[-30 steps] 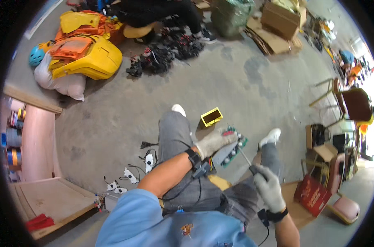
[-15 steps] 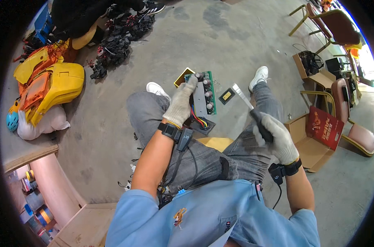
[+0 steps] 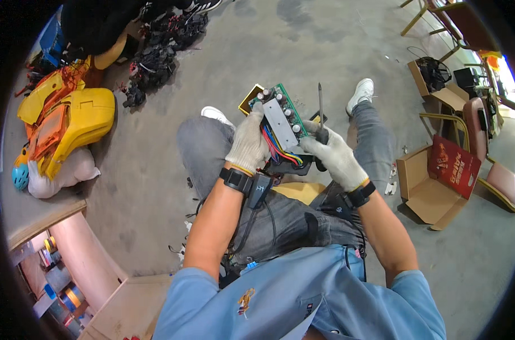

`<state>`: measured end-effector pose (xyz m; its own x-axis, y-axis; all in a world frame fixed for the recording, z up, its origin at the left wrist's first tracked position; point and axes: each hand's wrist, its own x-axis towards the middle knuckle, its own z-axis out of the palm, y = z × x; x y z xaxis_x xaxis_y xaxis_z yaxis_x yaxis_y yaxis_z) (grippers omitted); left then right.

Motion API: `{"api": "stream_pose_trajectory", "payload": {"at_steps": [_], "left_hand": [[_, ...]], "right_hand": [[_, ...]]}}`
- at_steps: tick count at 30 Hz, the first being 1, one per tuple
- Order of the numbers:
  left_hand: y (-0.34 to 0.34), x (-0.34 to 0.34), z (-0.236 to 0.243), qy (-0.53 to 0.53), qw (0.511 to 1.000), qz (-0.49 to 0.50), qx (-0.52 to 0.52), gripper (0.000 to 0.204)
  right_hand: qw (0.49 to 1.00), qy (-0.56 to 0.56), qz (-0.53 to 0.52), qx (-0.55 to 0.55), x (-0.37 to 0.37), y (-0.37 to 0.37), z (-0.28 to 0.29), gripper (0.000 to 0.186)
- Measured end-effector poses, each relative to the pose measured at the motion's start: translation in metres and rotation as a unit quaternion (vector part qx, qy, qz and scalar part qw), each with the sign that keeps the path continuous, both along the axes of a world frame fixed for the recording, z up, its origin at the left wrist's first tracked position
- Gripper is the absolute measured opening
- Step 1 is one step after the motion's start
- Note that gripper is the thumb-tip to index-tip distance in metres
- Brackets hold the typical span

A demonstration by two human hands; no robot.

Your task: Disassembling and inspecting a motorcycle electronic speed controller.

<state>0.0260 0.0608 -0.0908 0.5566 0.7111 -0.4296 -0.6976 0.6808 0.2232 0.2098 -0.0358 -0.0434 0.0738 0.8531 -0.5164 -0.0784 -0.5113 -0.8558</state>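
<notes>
My left hand (image 3: 248, 140), in a white knit glove, grips the left side of a green circuit board (image 3: 289, 103). The board carries round capacitors and a long grey metal plate (image 3: 279, 122). Red, blue, yellow and black wires (image 3: 280, 148) run from it toward a dark plate (image 3: 288, 165) below. In my gloved right hand (image 3: 339, 157) is a black-handled screwdriver (image 3: 321, 105), its shaft pointing up, away from me. That hand's fingertips meet the board's lower right corner. A yellow open-sided casing (image 3: 250, 97) sits just beyond my left hand.
Yellow and orange plastic shells (image 3: 82, 116) lie at left, near a heap of black parts (image 3: 155, 56). A person in dark clothes (image 3: 99, 25) is at the far left. On the right are an open cardboard box (image 3: 430, 190), a red carton piece (image 3: 452, 167) and chairs (image 3: 477, 127).
My right hand has come left to the board's corner, and the screwdriver now stands more upright. The board has tilted, its lower end swinging right, showing more of the metal plate.
</notes>
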Motion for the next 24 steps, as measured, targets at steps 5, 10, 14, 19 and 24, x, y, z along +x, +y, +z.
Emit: {"api": "stream_pose_trajectory", "payload": {"at_steps": [5, 10, 14, 19, 24], "left_hand": [[-0.001, -0.003, 0.000, 0.074, 0.994, -0.072, 0.044, 0.032], [-0.007, 0.005, 0.027, 0.223, 0.955, -0.135, 0.143, 0.048], [-0.006, -0.003, -0.003, 0.164, 0.956, -0.178, 0.168, 0.054], [-0.011, 0.006, 0.002, 0.140, 0.965, -0.135, 0.178, 0.053], [-0.009, -0.005, 0.004, 0.117, 0.978, -0.014, 0.171, 0.046]], "right_hand": [[0.994, 0.100, -0.012, -0.049, 0.018, 0.003, -0.023, 0.050], [0.996, 0.069, -0.036, -0.045, 0.023, 0.004, -0.016, 0.047], [0.998, 0.053, -0.039, -0.016, 0.017, 0.007, -0.003, 0.047], [0.999, 0.032, -0.010, -0.001, 0.023, 0.008, 0.004, 0.044], [0.997, 0.028, -0.071, -0.005, 0.035, 0.026, 0.008, 0.036]]}}
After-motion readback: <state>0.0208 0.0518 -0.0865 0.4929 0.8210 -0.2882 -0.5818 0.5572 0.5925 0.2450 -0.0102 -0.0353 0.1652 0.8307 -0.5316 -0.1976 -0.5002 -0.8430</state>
